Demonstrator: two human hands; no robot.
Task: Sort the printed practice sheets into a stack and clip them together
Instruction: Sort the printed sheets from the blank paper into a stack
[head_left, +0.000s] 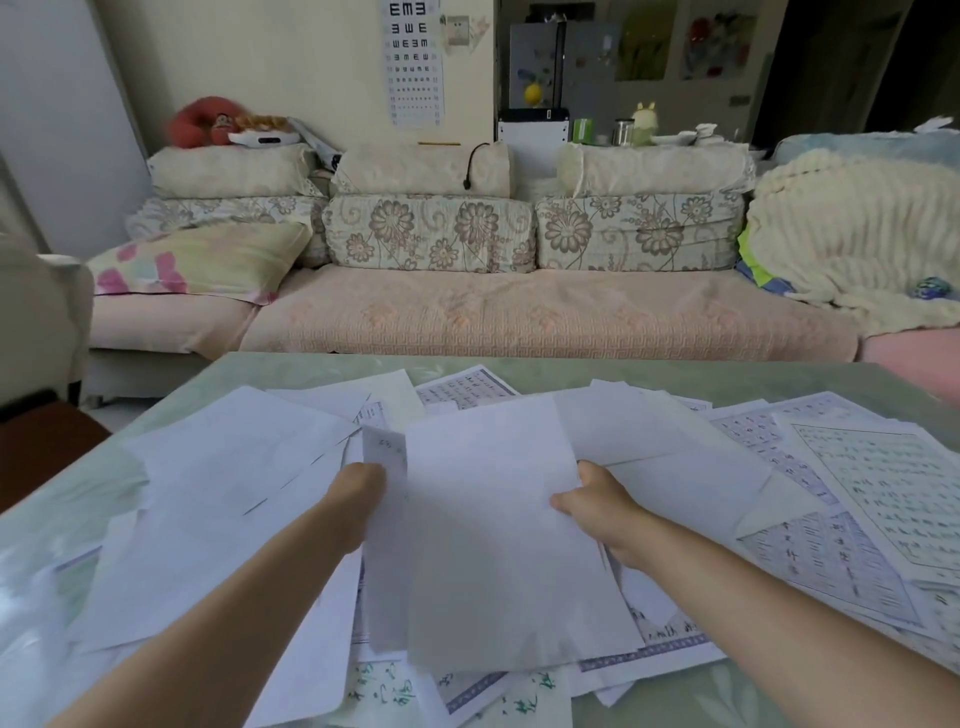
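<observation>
Several white practice sheets lie scattered and overlapping across the pale green table (717, 371). Some show printed grids of characters, such as the sheets at the right (883, 483); others lie blank side up (228, 457). In the middle, both hands hold a few sheets (493, 530) lifted and tilted above the pile. My left hand (356, 493) grips their left edge, its fingers hidden behind the paper. My right hand (597, 501) pinches the right edge, thumb on top. No clip is visible.
Just beyond the table's far edge runs a long sofa (519, 317) with floral cushions, a pillow (197, 265) at its left and a cream blanket (857, 228) at its right. A dark wooden chair seat (47, 447) sits left of the table.
</observation>
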